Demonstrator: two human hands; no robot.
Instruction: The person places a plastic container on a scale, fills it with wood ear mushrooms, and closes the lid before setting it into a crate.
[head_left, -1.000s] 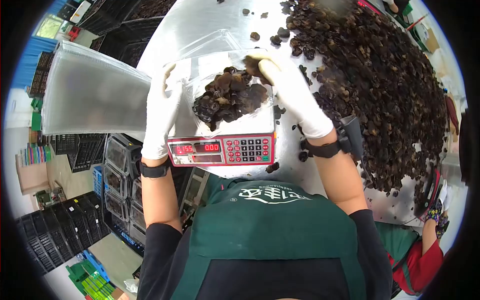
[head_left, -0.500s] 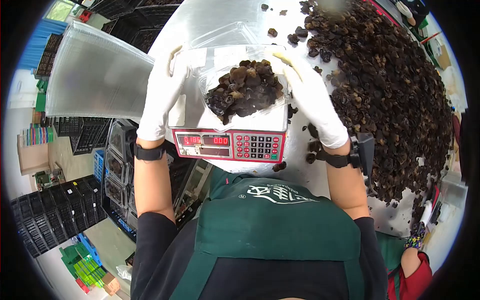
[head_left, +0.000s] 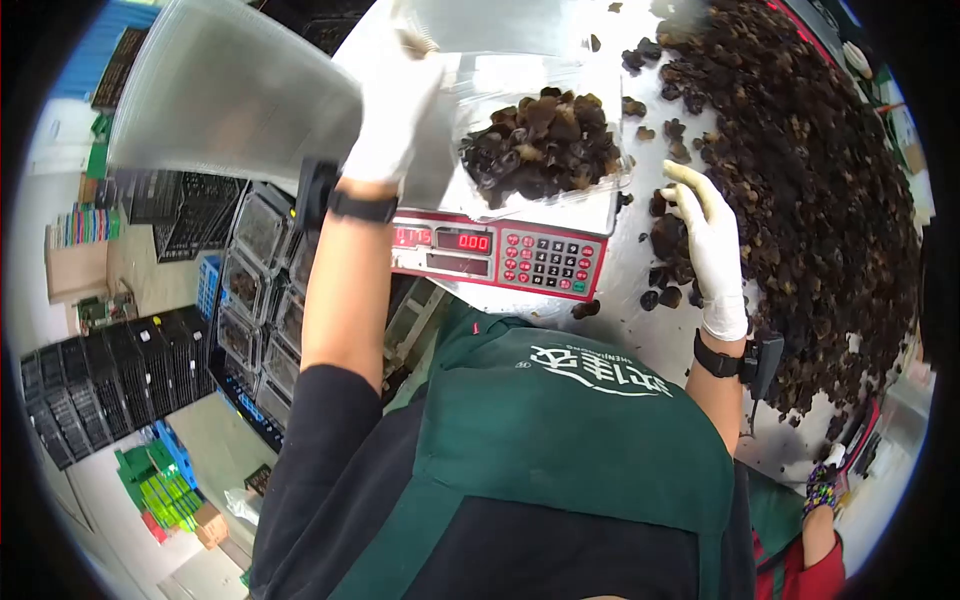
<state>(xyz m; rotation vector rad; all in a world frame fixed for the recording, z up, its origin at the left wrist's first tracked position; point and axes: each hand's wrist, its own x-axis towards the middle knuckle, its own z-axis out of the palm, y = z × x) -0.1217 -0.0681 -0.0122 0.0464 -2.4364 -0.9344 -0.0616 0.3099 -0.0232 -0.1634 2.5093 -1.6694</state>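
Brown-black wood ear mushrooms (head_left: 540, 135) lie heaped in a clear plastic tray (head_left: 490, 207) on a digital scale (head_left: 440, 283) with a red-edged front and lit red digits. My left hand (head_left: 395, 105), in a white glove, is raised beyond the scale's left side, close to a clear plastic container (head_left: 500, 25). Its fingers are smeared by motion. My right hand (head_left: 710, 240), also gloved, hovers right of the scale near loose wood ears, fingers extended and apart, holding nothing.
A large pile of wood ears (head_left: 800, 220) covers the right of the metal table (head_left: 630, 335). Stacked clear plastic trays (head_left: 230, 100) stand at the left. Filled clear boxes (head_left: 240, 285) sit in a crate below, near black crates (head_left: 120, 385). Another person's gloved hand (head_left: 822, 490) is at lower right.
Both hands have left the tray: my left hand moved up and away, my right hand moved right and down. The scale's left digits changed. The view has shifted.
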